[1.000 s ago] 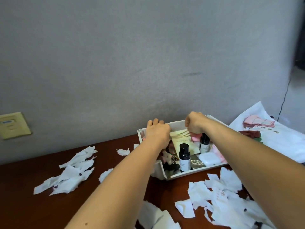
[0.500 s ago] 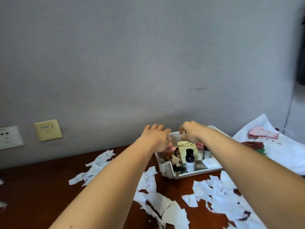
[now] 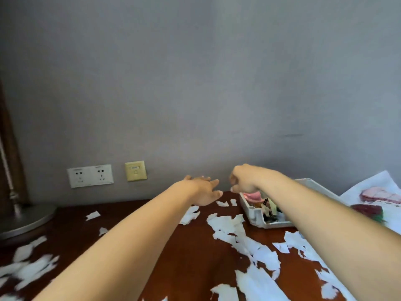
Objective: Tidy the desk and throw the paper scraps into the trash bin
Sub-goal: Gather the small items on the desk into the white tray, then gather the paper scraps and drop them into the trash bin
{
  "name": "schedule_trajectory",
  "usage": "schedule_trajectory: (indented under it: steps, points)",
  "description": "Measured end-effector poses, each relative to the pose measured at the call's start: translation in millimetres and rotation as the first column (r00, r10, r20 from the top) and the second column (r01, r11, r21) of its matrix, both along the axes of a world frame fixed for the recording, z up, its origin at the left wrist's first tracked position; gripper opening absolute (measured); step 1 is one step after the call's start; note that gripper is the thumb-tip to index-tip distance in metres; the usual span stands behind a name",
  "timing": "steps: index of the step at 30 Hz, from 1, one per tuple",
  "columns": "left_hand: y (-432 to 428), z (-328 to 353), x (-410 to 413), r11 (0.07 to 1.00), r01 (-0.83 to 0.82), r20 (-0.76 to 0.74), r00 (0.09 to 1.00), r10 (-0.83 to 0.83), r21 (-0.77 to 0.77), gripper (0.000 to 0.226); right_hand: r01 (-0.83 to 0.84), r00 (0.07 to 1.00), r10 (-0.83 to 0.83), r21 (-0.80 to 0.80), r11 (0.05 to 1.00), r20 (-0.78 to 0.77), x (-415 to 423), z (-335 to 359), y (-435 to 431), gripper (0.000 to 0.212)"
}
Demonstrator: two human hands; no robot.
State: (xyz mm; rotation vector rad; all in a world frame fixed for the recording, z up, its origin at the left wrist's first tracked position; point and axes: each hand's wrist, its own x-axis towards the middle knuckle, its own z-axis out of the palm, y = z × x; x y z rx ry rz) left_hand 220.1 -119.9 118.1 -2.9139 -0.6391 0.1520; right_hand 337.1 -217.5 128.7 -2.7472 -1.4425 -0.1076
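Both of the person's bare arms are reaching out over the dark reddish-brown wooden counter (image 3: 71,231), toward the grey wall. The left hand (image 3: 204,191) is hovering above the wood with its fingers stretched out and a little spread, holding nothing. The right hand (image 3: 244,180) is hanging just beside it, not touching it, with its fingers curled under into a loose fist; I am seeing nothing in it.

The torn white paper scraps (image 3: 225,222) are lying all over the counter. A thick trail is running from below the hands toward the near edge. A smaller drift (image 3: 32,268) is sitting at the far left near the round silver lamp base (image 3: 26,218), and a few bits are lying close to the wall. The trash bin is nowhere I can see from here.

The white plastic organiser tray (image 3: 256,216), full of small odds and ends, is sitting under the right forearm with scraps just beside its near corner.

To my eye the gathering is only beginning. It would go best with both hands laid flat and drawn together, raking the far bits into the big trail to make one heap rather than picking piece by piece. The paper looks thin and light, so slow sweeps and a firm squeeze into a wad before lifting should stop bits fluttering off. The right arm wants to pass clear of the tray so as not to nudge it.
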Motion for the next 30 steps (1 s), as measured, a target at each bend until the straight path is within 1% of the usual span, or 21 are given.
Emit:
schedule_trajectory:
  steps: [7,12,17,20,21,23,25,27,30]
  points:
    - [23.8,-7.1,-103.1,0.991,-0.137,0.011,0.991,0.137,-0.008,0.059,-0.149,0.988,0.148,-0.032,0.988,-0.034,-79.6,-14.2,20.3,0.039]
    - [27.5,-28.1,-164.0,0.982,-0.187,0.032,0.982,0.187,-0.01,0.058,-0.251,0.96,0.246,-0.021,0.968,-0.13,-127.6,-44.5,25.5,0.04]
    - [20.9,-69.0,-218.8,0.969,-0.222,0.025,0.974,0.226,-0.108,0.058,-0.349,0.909,0.334,-0.016,0.937,-0.25,-169.3,-80.0,19.9,0.039]
    - [17.8,-95.2,-254.5,0.948,-0.234,0.039,0.968,0.248,-0.215,0.061,-0.378,0.881,0.36,0.0,0.926,-0.306,-188.2,-97.7,9.1,0.039]
    - [16.7,-103.0,-267.2,0.937,-0.238,0.054,0.964,0.259,-0.255,0.061,-0.377,0.884,0.36,0.001,0.926,-0.298,-194.3,-104.1,5.3,0.039]
    - [14.1,-117.3,-290.2,0.924,-0.255,0.082,0.954,0.288,-0.286,0.063,-0.352,0.913,0.343,0.001,0.936,-0.222,-204.5,-115.6,-2.9,0.042]
    - [11.2,-133.0,-310.1,0.921,-0.289,0.081,0.944,0.319,-0.263,0.065,-0.315,0.937,0.31,-0.001,0.949,-0.159,-215.6,-128.0,-9.5,0.044]
    - [10.5,-149.2,-322.4,0.921,-0.32,0.085,0.935,0.346,-0.222,0.065,-0.297,0.945,0.296,0.012,0.955,-0.137,-225.6,-141.8,-12.4,0.043]
    - [14.3,-162.1,-325.6,0.919,-0.321,0.161,0.919,0.361,-0.227,0.059,-0.292,0.952,0.299,0.093,0.952,-0.07,-236.8,-158.7,-7.5,0.039]
